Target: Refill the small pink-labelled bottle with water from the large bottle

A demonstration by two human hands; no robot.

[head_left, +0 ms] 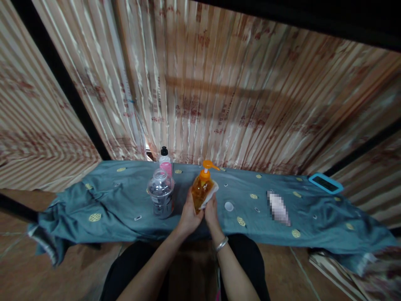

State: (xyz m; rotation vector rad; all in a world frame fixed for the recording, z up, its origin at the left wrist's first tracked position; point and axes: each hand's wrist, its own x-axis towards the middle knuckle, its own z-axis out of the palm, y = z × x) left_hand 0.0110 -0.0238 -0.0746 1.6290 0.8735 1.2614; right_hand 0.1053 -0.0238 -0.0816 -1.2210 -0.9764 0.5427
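An amber pump bottle [200, 190] with an orange pump head is held between my two hands, tilted a little, over the front part of the covered table. My left hand [189, 215] wraps its lower left side. On its right side, my right hand [211, 207] presses a white cloth or tissue [210, 195] against the bottle; a silver bangle is on that wrist. Left of my hands stands a clear plastic container [161, 194] with a domed lid. Behind it is a bottle with a black cap and pink label [165, 163].
A teal patterned cloth [125, 196] covers the long table. A small round white disc [229, 206] lies right of my hands. Farther right are a blurred-out pale object [278, 208] and a blue-framed device [326, 183]. Striped curtains [203, 83] hang behind; dark poles stand at the sides.
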